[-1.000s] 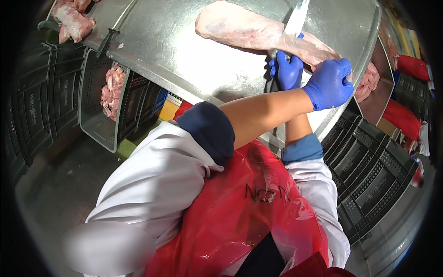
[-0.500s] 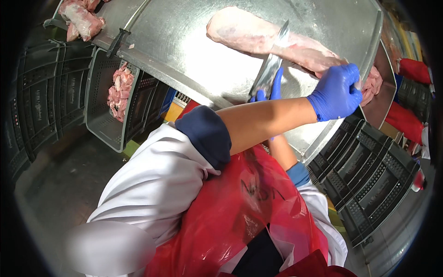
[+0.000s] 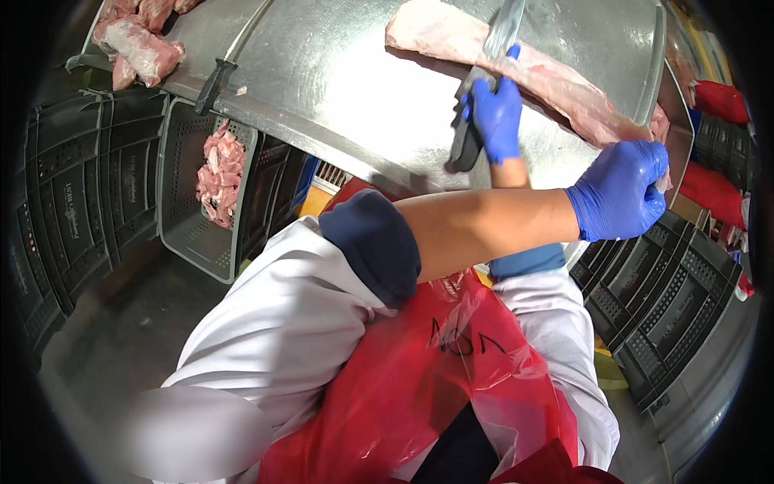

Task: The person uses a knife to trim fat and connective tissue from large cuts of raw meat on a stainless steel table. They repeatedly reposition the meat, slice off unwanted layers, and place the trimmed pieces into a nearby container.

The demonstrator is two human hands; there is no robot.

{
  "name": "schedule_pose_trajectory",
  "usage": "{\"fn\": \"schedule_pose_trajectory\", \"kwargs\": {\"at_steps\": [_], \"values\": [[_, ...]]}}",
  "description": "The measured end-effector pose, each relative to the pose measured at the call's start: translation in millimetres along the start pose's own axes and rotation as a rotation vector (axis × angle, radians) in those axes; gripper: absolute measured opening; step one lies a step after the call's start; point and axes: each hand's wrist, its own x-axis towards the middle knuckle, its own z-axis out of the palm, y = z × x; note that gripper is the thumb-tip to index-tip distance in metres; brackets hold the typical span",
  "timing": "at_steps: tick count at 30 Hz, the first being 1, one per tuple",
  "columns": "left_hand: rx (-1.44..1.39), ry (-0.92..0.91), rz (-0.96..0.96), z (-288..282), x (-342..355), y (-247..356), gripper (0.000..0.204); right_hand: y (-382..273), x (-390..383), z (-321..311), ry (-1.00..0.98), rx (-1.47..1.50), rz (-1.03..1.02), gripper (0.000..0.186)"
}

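A long strip of pale pink meat (image 3: 427, 28) lies slanting across the steel table (image 3: 330, 73). My left hand (image 3: 614, 189), in a blue glove, is closed around the strip's right end at the table's right edge, with my forearm crossing in front of me. My right hand (image 3: 498, 121), also blue-gloved, grips a knife (image 3: 504, 28) beside the middle of the strip, its broad blade pointing away from me across the meat. Part of that forearm is hidden behind my left arm.
Meat pieces (image 3: 145, 48) and a dark-handled knife (image 3: 214, 85) sit at the table's left. Below are a grey crate (image 3: 189, 246) of trimmings and stacked black crates (image 3: 72, 202). More meat (image 3: 659, 121) lies in a container at right, near further black crates (image 3: 653, 298).
My left hand has moved right and toward me with the meat's end. My right hand and knife dipped toward me half a second ago and are now farther forward again.
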Motion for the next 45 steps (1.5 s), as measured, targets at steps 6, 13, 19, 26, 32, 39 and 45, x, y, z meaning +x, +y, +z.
{"fn": "schedule_pose_trajectory", "kwargs": {"at_steps": [6,13,19,26,32,39,45], "values": [[-0.013,-0.016,0.022,-12,2,27,0.012,6,-61,34,0.064,-0.017,-0.013,0.079],[-0.097,-0.047,-0.098,-36,14,52,0.010,27,-75,63,-0.016,0.084,-0.016,0.084],[-0.091,-0.083,-0.067,-32,-2,67,0.013,-21,4,56,0.047,0.068,-0.017,0.078],[-0.180,-0.033,-0.012,-47,3,97,0.012,-2,-75,97,0.016,-0.021,-0.029,0.083],[-0.220,-0.089,-0.073,-58,6,126,0.012,-17,-55,121,0.036,-0.090,0.043,0.076],[-0.373,-0.167,0.010,-54,0,181,0.011,-12,7,125,-0.128,0.338,0.216,0.057],[-0.246,-0.104,-0.043,-63,79,175,0.013,-4,-59,148,-0.330,0.760,0.184,0.079]]}}
